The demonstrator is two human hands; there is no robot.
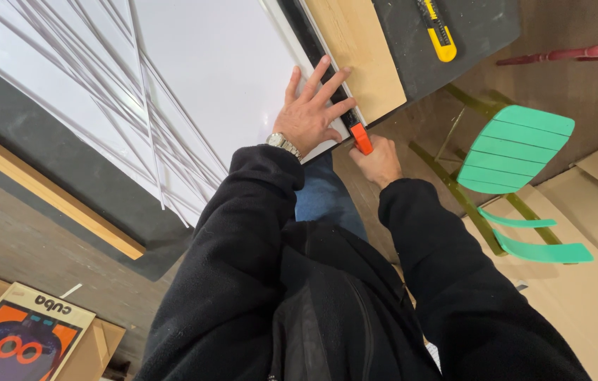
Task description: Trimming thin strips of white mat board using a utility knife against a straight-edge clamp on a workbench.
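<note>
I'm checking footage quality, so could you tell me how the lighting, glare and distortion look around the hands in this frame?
Head view: soft, even light, no hard shadows; the white sheet looks bright but not blown out. Left hand and right hand on the orange cutter are sharp. Wide-angle lens bends the table edges; the green chair looks stretched.

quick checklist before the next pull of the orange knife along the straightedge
1. Left hand spread flat, pressing the straightedge on the white sheet: ok.
2. Left fingers away from the cutting side: not ok, fingertips reach across the straightedge.
3. Right hand gripping the orange knife at the near edge of the sheet: ok.
4. Blade out and seated against the straightedge: cannot tell, the tip is hidden.
5. Dark cutting mat under the sheet: ok.
6. Yellow knife lying off the cut line: ok.
</note>
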